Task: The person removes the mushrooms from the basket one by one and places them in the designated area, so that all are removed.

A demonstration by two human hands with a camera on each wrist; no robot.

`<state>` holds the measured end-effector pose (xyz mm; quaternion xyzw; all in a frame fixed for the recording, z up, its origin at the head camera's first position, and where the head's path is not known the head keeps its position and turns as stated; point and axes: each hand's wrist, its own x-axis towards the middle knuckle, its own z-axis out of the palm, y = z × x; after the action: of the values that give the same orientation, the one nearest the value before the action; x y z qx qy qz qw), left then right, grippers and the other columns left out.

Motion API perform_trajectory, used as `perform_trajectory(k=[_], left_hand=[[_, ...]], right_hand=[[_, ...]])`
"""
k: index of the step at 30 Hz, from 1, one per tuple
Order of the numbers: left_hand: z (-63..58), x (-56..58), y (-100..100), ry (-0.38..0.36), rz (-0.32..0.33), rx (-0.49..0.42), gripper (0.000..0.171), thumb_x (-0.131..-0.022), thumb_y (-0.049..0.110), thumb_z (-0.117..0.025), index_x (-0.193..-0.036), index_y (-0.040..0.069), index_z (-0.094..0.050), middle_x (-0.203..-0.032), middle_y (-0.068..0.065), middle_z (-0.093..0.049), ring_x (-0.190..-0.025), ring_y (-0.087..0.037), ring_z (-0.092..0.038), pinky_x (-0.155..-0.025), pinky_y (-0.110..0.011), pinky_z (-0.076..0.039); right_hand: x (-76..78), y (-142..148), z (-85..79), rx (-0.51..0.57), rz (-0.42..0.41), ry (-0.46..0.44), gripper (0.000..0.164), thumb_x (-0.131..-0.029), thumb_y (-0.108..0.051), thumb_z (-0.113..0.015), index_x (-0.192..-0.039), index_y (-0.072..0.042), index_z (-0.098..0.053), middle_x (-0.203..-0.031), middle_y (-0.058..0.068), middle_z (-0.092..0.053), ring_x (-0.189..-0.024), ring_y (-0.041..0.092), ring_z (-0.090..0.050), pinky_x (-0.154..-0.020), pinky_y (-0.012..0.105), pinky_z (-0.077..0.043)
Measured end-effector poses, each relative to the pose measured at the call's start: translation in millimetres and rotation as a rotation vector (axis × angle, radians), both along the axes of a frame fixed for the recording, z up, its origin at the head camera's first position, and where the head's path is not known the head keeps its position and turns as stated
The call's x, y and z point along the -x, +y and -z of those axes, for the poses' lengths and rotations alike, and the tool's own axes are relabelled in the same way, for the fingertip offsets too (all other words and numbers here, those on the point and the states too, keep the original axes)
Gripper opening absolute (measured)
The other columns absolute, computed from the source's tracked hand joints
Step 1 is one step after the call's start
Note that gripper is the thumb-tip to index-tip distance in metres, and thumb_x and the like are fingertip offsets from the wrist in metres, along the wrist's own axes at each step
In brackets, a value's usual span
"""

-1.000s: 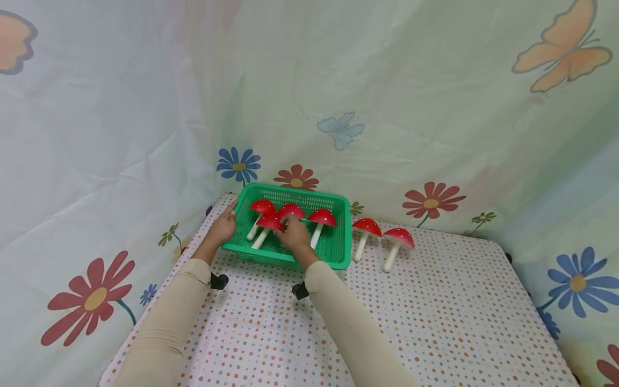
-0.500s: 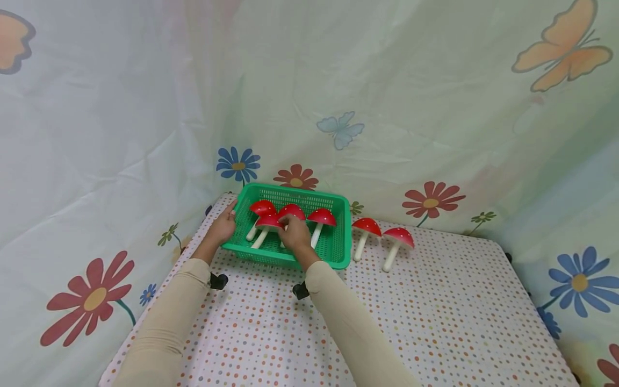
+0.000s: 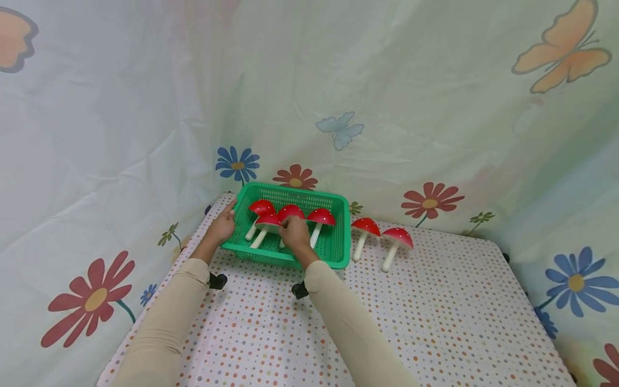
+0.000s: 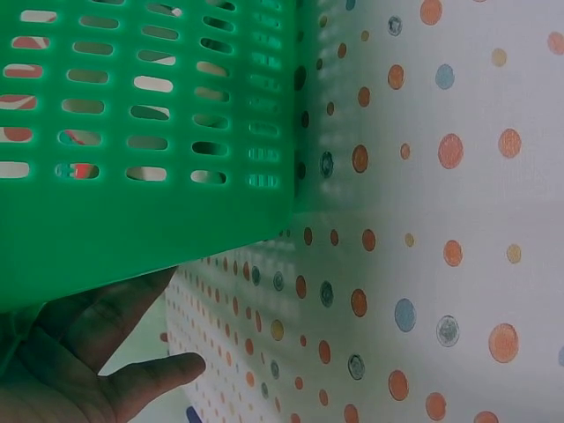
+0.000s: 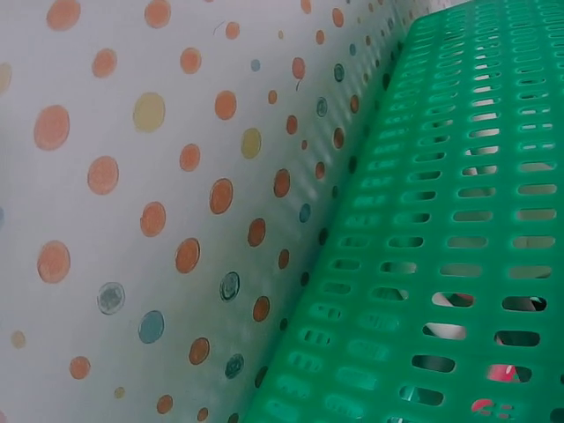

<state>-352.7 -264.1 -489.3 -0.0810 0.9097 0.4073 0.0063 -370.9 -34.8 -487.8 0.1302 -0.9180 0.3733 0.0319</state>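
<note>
A green plastic basket holds several toy mushrooms with red, white-dotted caps and pale stems. My left hand lies against the basket's left side; in the left wrist view its thumb and fingers are stretched out beside the wall. Inside the basket, my right hand pinches the right edge of the cap of the front toy mushroom. It partly covers the middle mushroom behind. Another mushroom lies right of that hand, and one at the back left.
Two more toy mushrooms, one near the basket and one farther right, lie on the polka-dot tablecloth. A printed fabric backdrop rises behind the table. The basket's slotted wall fills much of both wrist views.
My right hand has shifted slightly, and the front mushroom's cap has turned a little to the left. The middle mushroom's stem end now shows. My left hand stays at the basket's side.
</note>
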Motion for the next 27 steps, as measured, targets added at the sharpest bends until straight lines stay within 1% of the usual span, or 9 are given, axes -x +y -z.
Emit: perform_trajectory(k=[3,8,12,14,19,21,25,26,27], left_hand=[[-1.3,-0.4,-1.1,0.005,0.0,-0.001,0.051,-0.11,0.032,-0.016,-0.16,0.026,-0.008,-0.164,-0.018,-0.018,-0.149,-0.044,-0.019,-0.119,-0.062,-0.019],[-0.5,0.6,-2.8,0.003,0.004,-0.005,0.051,-0.11,0.032,-0.015,-0.16,0.026,-0.009,-0.164,-0.018,-0.017,-0.149,-0.045,-0.018,-0.119,-0.062,-0.018],[0.3,0.8,-2.9,-0.012,0.006,-0.018,0.051,-0.11,0.032,-0.015,-0.16,0.026,-0.009,-0.164,-0.017,-0.018,-0.149,-0.044,-0.018,-0.119,-0.062,-0.018],[0.9,1.0,-1.3,-0.014,0.008,-0.015,0.051,-0.11,0.032,-0.015,-0.16,0.025,-0.01,-0.164,-0.018,-0.018,-0.149,-0.045,-0.019,-0.119,-0.062,-0.019],[0.8,-0.1,0.9,-0.012,0.01,-0.006,0.052,-0.11,0.032,-0.015,-0.16,0.024,-0.01,-0.163,-0.019,-0.02,-0.148,-0.045,-0.021,-0.118,-0.062,-0.021],[0.4,-0.8,0.7,-0.015,0.012,-0.006,0.052,-0.11,0.032,-0.014,-0.16,0.023,-0.01,-0.163,-0.019,-0.02,-0.148,-0.044,-0.021,-0.118,-0.061,-0.021],[-1.2,-1.4,0.4,-0.024,0.008,0.005,0.052,-0.109,0.032,-0.014,-0.16,0.023,-0.01,-0.163,-0.019,-0.02,-0.148,-0.045,-0.021,-0.118,-0.062,-0.021],[-1.0,-1.3,0.2,-0.021,0.005,0.007,0.052,-0.11,0.032,-0.014,-0.16,0.023,-0.01,-0.163,-0.019,-0.02,-0.148,-0.045,-0.021,-0.118,-0.062,-0.021],[-0.8,-1.3,0.2,-0.02,0.004,0.012,0.052,-0.11,0.032,-0.014,-0.16,0.023,-0.01,-0.163,-0.019,-0.02,-0.148,-0.045,-0.022,-0.118,-0.062,-0.021]], right_hand=[[-0.3,0.5,-1.4,0.036,0.012,-0.003,0.016,-0.094,-0.012,-0.063,-0.086,-0.006,-0.075,-0.08,0.005,-0.072,-0.062,0.013,-0.057,-0.056,0.025,-0.047],[0.3,3.4,-2.1,0.068,0.057,0.021,0.016,-0.093,-0.011,-0.062,-0.084,-0.005,-0.074,-0.078,0.006,-0.072,-0.061,0.013,-0.058,-0.055,0.025,-0.048],[1.4,7.7,-2.0,0.098,0.088,0.043,0.013,-0.093,-0.01,-0.064,-0.084,-0.005,-0.072,-0.08,0.008,-0.072,-0.066,0.016,-0.06,-0.058,0.027,-0.051],[1.8,11.0,-1.2,0.124,0.099,0.054,0.012,-0.093,-0.011,-0.064,-0.088,-0.005,-0.072,-0.083,0.007,-0.073,-0.07,0.017,-0.062,-0.061,0.029,-0.053],[2.4,19.7,-0.6,0.204,0.128,0.094,0.013,-0.094,-0.012,-0.064,-0.094,-0.004,-0.074,-0.089,0.009,-0.074,-0.077,0.022,-0.066,-0.065,0.032,-0.056],[2.5,24.9,-2.7,0.233,0.147,0.102,0.014,-0.094,-0.012,-0.064,-0.095,-0.003,-0.074,-0.091,0.011,-0.074,-0.079,0.024,-0.067,-0.064,0.033,-0.056],[4.8,40.5,-11.3,0.252,0.184,0.101,0.016,-0.096,-0.015,-0.063,-0.1,-0.005,-0.074,-0.094,0.011,-0.074,-0.081,0.025,-0.069,-0.064,0.035,-0.056],[5.7,45.3,-13.9,0.258,0.188,0.104,0.017,-0.096,-0.016,-0.062,-0.101,-0.005,-0.074,-0.095,0.012,-0.074,-0.082,0.025,-0.069,-0.07,0.037,-0.057],[6.5,49.9,-16.7,0.262,0.194,0.109,0.017,-0.096,-0.016,-0.062,-0.101,-0.005,-0.074,-0.095,0.012,-0.074,-0.082,0.025,-0.069,-0.07,0.038,-0.057]])
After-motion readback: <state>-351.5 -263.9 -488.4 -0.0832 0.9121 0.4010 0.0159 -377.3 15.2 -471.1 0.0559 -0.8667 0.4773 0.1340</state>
